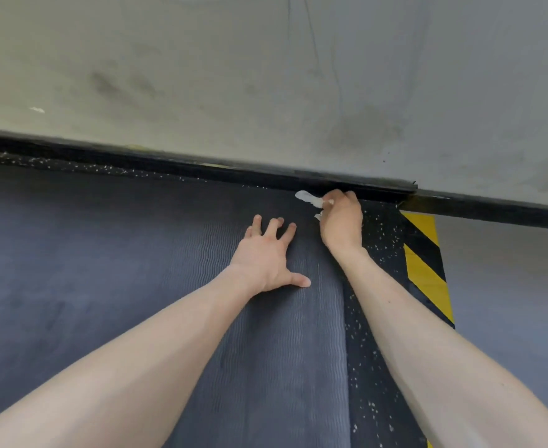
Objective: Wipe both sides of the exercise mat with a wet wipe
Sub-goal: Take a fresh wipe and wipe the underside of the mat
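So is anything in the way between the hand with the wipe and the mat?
No, nothing visible. The right hand holds the wet wipe right at the far corner of the exercise mat. The left hand presses flat on the mat, off to the side.

Two bare hands, one exercise mat, one wet wipe.

One dark ribbed exercise mat (137,270) lies flat. On the mat are two hands: one left hand (266,257), fingers spread, and one right hand (342,221) at the mat's far right corner, closed around one white wet wipe (308,198). One yellow-and-black striped strip (428,270) runs to the right of the mat; one black baseboard (169,163) lies beyond the mat's far edge.
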The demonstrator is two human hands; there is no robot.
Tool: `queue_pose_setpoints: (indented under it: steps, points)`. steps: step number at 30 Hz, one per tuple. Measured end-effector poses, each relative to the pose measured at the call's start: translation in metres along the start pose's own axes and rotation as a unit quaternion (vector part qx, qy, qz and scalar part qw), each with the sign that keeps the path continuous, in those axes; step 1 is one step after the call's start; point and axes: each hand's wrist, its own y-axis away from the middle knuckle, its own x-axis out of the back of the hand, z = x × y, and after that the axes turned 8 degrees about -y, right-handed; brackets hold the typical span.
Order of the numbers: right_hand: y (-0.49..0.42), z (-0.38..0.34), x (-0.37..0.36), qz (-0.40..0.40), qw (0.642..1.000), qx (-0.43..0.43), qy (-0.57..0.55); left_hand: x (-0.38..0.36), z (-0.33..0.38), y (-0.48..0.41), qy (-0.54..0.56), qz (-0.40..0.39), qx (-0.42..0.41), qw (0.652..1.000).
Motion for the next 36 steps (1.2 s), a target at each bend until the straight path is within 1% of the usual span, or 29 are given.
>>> queue_pose_setpoints:
  steps: [2,6,9,10,11,13,15,17,20,23,26,30,36]
  points:
    - [0.009,0.0,0.009,-0.011,0.999,-0.029,-0.032,0.0,0.0,0.002,0.022,-0.005,0.008,1.0]
    - [0.046,-0.005,0.04,0.001,0.992,-0.074,-0.106,-0.005,0.002,0.007,0.08,0.008,0.025,0.996]
    - [0.077,-0.011,0.064,-0.042,0.983,-0.094,-0.154,-0.007,0.0,0.022,0.151,0.035,0.033,0.987]
    - [0.086,-0.015,0.071,-0.051,0.98,-0.098,-0.167,-0.006,-0.003,0.031,0.203,0.054,0.029,0.977]
    - [0.096,-0.021,0.078,-0.055,0.977,-0.101,-0.181,-0.004,-0.007,0.042,0.273,0.07,0.031,0.959]
    - [0.117,-0.037,0.086,-0.062,0.967,-0.118,-0.216,0.007,-0.016,0.071,0.412,0.072,0.034,0.907]
    - [0.137,-0.062,0.093,-0.081,0.955,-0.134,-0.253,0.022,-0.027,0.099,0.482,0.067,0.006,0.874]
    - [0.153,-0.094,0.095,-0.115,0.947,-0.131,-0.271,0.038,-0.04,0.126,0.518,0.066,-0.027,0.852]
    - [0.174,-0.151,0.09,-0.173,0.941,-0.074,-0.281,0.063,-0.071,0.167,0.529,0.081,-0.05,0.843]
    - [0.194,-0.214,0.083,-0.229,0.933,-0.028,-0.277,0.082,-0.116,0.211,0.505,0.126,-0.043,0.853]
    - [0.211,-0.272,0.074,-0.267,0.933,0.003,-0.24,0.091,-0.168,0.257,0.486,0.155,-0.023,0.86]
    - [0.236,-0.342,0.048,-0.265,0.946,0.055,-0.18,0.09,-0.232,0.312,0.486,0.174,0.0,0.856]
    - [0.276,-0.427,0.003,-0.233,0.956,0.112,-0.138,0.084,-0.313,0.382,0.521,0.211,0.04,0.826]
